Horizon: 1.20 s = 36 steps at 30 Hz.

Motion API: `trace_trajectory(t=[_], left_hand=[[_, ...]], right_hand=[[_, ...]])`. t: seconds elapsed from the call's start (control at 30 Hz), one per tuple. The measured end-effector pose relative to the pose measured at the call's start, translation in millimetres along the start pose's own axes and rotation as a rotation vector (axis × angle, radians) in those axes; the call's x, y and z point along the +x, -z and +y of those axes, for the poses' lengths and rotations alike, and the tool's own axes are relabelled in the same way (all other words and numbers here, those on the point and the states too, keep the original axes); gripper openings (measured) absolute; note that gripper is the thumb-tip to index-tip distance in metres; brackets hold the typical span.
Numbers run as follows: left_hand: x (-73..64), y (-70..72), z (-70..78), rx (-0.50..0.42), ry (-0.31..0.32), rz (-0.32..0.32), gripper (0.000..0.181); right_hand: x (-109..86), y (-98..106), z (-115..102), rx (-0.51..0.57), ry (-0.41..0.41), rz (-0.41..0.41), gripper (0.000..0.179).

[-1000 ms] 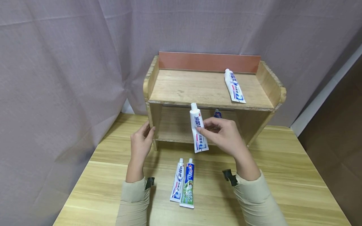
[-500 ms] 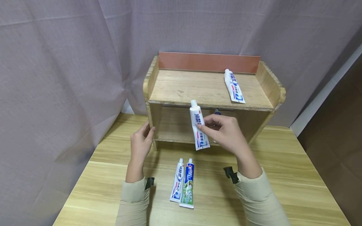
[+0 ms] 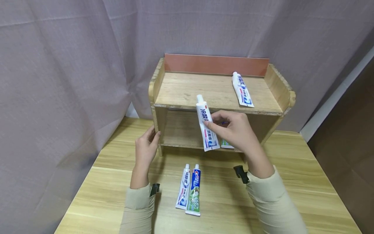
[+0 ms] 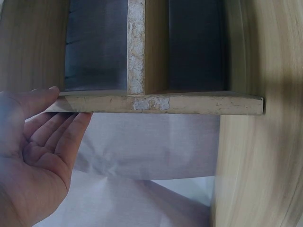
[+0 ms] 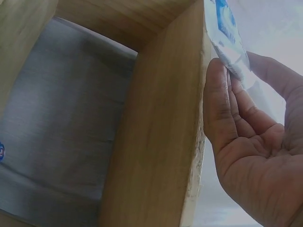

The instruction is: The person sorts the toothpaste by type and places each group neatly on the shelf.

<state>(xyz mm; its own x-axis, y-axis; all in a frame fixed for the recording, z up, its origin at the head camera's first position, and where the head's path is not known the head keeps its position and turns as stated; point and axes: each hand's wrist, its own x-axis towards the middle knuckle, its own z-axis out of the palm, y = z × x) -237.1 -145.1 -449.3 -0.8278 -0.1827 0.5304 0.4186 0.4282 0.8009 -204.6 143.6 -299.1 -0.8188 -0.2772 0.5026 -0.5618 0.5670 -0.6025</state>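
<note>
In the head view my right hand pinches a white toothpaste tube with blue lettering, thumb in front and fingers behind. The tube leans slightly, cap up, in front of the upper board's edge. My left hand holds the left side panel of the wooden shelf. In the left wrist view, thumb and fingers lie on opposite faces of that panel. Another white tube lies on the top board at right. Behind my right hand, a green-ended tube shows on the lower board, mostly hidden.
On the wooden table in front of the shelf lie a white toothpaste tube and a blue-green Crest tube, side by side. A grey curtain hangs behind. A brown surface stands at the right.
My right hand has raised the white toothpaste tube and moved slightly right, its cap now above the upper board's front edge. More of the green-ended tube shows below. My left hand stays in place.
</note>
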Motion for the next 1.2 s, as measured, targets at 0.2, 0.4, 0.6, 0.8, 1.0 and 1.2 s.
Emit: trace_trajectory(t=[0.2,0.4,0.6,0.8,1.0,1.2], left_hand=[[-0.5,-0.9,-0.1,-0.012,0.005,0.005,0.036],[-1.0,-0.2,-0.5,-0.015,0.016,0.003,0.036],[-0.4,-0.8,-0.7,-0.011,0.013,0.002,0.036],[-0.7,-1.6,-0.8,-0.022,0.024,0.000,0.036],[-0.7,-1.2,-1.0,-0.015,0.003,0.005,0.036],[0.4,-1.5,-1.7,-0.014,-0.006,0.004,0.036]], right_hand=[[5.8,4.6,-3.5,-0.026,-0.013,-0.013,0.020],[10.0,8.1,-5.6,-0.053,-0.068,-0.017,0.024],[20.2,14.9,-15.3,-0.083,-0.122,-0.034,0.028],[30.0,24.8,-26.1,-0.124,-0.117,-0.061,0.029],[44.4,34.4,-32.1,-0.207,-0.105,-0.111,0.034],[63.7,43.3,-31.8,-0.261,-0.096,-0.134,0.030]])
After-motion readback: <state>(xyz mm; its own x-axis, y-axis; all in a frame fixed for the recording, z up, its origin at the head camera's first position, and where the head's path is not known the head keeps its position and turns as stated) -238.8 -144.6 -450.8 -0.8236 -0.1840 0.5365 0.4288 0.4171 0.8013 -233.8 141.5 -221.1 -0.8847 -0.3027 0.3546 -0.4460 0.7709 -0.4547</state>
